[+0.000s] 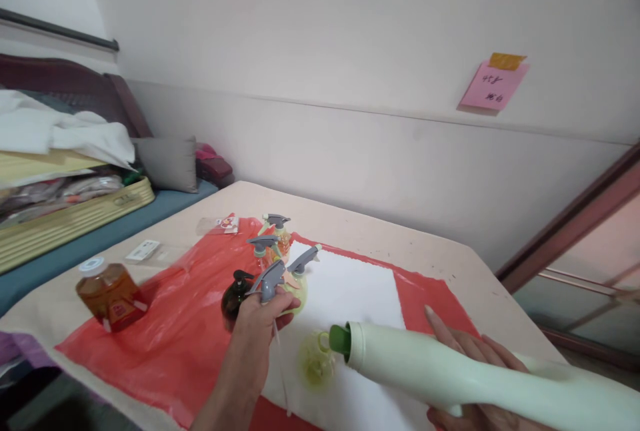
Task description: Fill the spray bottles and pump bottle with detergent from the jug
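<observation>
My left hand (255, 326) is closed on a grey spray trigger head (270, 280), and its thin clear tube (281, 368) hangs down. My right hand (467, 350) grips a large pale green bottle (425, 370), tipped nearly flat. The bottle's green spout (340, 339) points at a small clear yellowish bottle (316, 359) standing capless on the white cloth (350, 288). Spout and small bottle are close; I cannot tell if they touch.
Three small spray bottles (277, 228) (263, 249) (301, 270) and a dark pump bottle (233, 299) stand behind my left hand. An amber bottle (110, 292) leans on the red plastic sheet (190, 314). A bed with piled bedding (60, 144) lies left; a pink note (493, 84) hangs on the wall.
</observation>
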Available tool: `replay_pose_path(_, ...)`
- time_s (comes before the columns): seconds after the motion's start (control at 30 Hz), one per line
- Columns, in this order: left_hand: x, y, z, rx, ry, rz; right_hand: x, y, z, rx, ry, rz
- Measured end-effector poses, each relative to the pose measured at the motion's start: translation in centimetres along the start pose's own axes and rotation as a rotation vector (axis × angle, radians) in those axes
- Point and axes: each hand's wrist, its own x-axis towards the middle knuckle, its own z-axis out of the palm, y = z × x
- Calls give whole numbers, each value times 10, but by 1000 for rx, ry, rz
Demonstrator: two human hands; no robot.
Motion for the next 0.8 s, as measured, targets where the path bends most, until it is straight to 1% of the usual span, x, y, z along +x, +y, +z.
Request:
replay_pose_path(0.07, 0, 0, 0, -5, 3, -4, 0, -1, 4, -12, 36, 9)
replay_pose_path(0.13, -1, 1, 0, -11, 5, -3, 1, -1, 6, -27, 39, -3)
replay_pose_path(0.33, -2, 1, 1, -13, 15, 0, 5, -3, 1, -35, 43, -9)
replay_pose_path(0.5, -1, 1, 2, -14, 14, -1, 13, -5, -7, -144, 96, -104)
replay_pose_path(0.6, -2, 1, 1, -16, 11, -1, 15, -5, -10, -157, 95, -127)
replay_pose_path(0.73, -2, 1, 0, -16, 1, -9, 14, -8, -12, -178, 87, -123)
replay_pose_path(0.8, -2, 1, 0, -12, -1, -14, 15, -10, -13, -187, 59, -103)
